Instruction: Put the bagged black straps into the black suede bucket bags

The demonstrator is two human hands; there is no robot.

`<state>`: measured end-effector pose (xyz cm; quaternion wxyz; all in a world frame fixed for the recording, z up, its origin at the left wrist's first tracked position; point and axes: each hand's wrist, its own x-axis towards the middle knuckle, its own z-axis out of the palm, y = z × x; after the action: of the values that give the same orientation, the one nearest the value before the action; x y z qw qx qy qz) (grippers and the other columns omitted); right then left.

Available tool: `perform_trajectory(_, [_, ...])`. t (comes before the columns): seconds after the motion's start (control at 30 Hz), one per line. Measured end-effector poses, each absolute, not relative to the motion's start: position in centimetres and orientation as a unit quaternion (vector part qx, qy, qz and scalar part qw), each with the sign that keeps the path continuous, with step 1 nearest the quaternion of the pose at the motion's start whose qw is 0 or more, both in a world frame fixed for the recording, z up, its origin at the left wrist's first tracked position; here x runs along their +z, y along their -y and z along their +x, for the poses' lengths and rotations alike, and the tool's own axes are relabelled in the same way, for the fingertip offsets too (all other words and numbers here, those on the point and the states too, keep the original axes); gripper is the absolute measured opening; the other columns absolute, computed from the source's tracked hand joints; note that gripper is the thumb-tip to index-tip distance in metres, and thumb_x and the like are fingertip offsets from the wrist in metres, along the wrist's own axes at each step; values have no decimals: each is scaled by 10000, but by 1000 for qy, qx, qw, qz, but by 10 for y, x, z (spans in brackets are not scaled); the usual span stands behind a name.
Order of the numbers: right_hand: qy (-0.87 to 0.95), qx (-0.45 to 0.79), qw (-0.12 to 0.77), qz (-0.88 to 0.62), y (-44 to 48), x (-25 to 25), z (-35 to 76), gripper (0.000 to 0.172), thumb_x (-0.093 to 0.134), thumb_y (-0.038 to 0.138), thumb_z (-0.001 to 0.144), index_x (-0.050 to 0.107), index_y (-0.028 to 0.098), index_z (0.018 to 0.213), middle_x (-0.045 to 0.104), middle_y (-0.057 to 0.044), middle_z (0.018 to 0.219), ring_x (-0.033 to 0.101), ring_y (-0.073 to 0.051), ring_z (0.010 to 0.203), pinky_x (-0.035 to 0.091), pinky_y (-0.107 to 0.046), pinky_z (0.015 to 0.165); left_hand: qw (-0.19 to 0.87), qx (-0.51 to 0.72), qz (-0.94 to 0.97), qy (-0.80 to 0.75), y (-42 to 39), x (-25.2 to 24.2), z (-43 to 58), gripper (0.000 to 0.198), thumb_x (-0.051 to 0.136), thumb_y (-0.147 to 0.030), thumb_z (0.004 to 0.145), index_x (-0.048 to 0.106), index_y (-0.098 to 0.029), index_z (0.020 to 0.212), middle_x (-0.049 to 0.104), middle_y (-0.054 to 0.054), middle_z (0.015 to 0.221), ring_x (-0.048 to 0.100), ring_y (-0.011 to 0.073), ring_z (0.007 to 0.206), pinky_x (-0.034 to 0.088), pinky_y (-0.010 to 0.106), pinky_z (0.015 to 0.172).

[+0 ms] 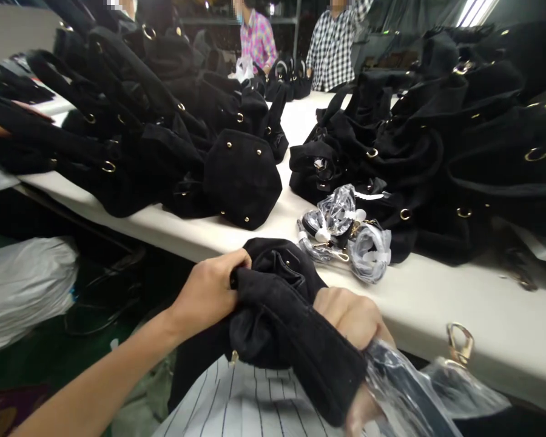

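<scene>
A laden table, and a black bag held before it

The pale table [441,291] bore two heaps of black bags, the left heap [141,133] and the right heap [432,139], with a strip of tabletop between them that perhaps kept the two lots apart.

The black bag [300,325] was at the table's near side, above the person's striped garment [255,403]; whether it rested on either could not be told. Its soft cloth was bunched up. The left hand [207,291] grasped its edge and the right hand [352,315] was clenched round a folded band of it, two separate grips that probably stopped the limp fabric slumping.

A clear-wrapped strap [407,382] lay against the right wrist; whether the fingers held it too was hidden. Coiled, wrapped straps [370,252] sat just in front of the right heap, likely for easy reach, the film probably guarding against scratches. Smallest were the gold studs [259,152] on one tipped bag's base, turned toward the camera.
</scene>
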<state>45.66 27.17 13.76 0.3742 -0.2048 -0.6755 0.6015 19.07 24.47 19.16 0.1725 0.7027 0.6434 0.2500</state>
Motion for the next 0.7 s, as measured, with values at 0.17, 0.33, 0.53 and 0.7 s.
perform_trajectory(0.17, [704,623,306,-153,-256,167,467,660,809,458,811,270,182,548,379,25,547,318,-103,519,244,-291,540,38,364,649,-668,-230,195,159,185,543,-160,709,634,-219,859,643,-24,885,606,157,820,454,272,774])
perform_trajectory(0.33, [695,604,323,-218,-248,151,455,577,788,485,818,373,188,547,371,15,576,326,-123,525,217,-310,521,23,411,631,-658,-215,177,139,530,551,-132,733,641,-229,1246,608,10,1326,569,228,1239,438,355,1125])
perform_trajectory(0.53, [656,651,322,-206,-243,126,434,534,741,546,843,451,190,570,439,9,607,354,-120,546,253,-298,534,20,403,536,-742,-199,139,136,461,547,-243,796,667,-183,1237,692,45,1106,677,188,896,583,296,860])
perform_trajectory(0.7, [655,720,219,-60,-235,78,377,719,591,890,692,470,200,533,552,-30,614,515,-150,529,380,-290,504,211,427,404,-781,-168,94,127,618,595,-371,816,535,-218,1412,681,50,1258,675,264,1104,593,331,925])
